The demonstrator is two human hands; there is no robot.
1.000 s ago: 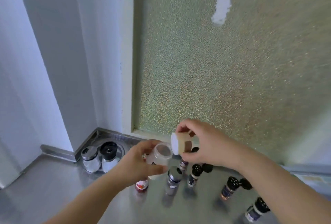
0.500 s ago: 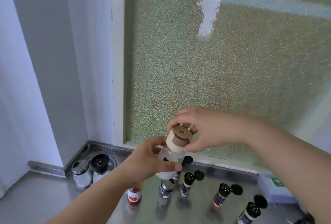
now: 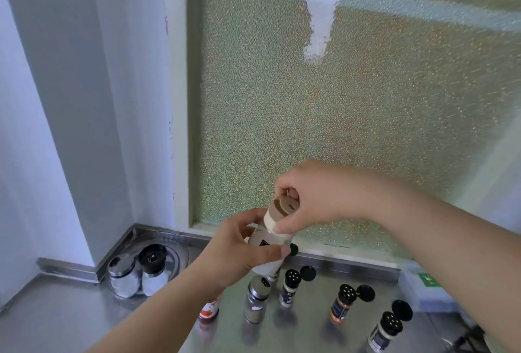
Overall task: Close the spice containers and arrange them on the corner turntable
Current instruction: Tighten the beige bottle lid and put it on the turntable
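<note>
My left hand (image 3: 239,251) grips a clear spice jar (image 3: 267,242) with white contents, held tilted above the counter. My right hand (image 3: 313,203) pinches its cream and brown cap (image 3: 280,210), which sits on the jar's mouth. In the counter's back left corner lies the round metal turntable (image 3: 176,254), with a steel-topped shaker (image 3: 122,276) and a black-topped shaker (image 3: 153,268) standing on it. Below my hands stand several small spice bottles: a metal-lidded one (image 3: 256,300), a red one (image 3: 208,310), and three with black flip lids hanging open (image 3: 290,286) (image 3: 342,304) (image 3: 384,331).
The steel counter (image 3: 56,318) meets a white wall on the left and a frosted glass window (image 3: 352,112) behind. A white box with a green label (image 3: 425,286) lies at the right by the window ledge.
My right hand brought the cap from beside the open jar onto its mouth. Both hands and the jar rose slightly, and the view tilted upward.
</note>
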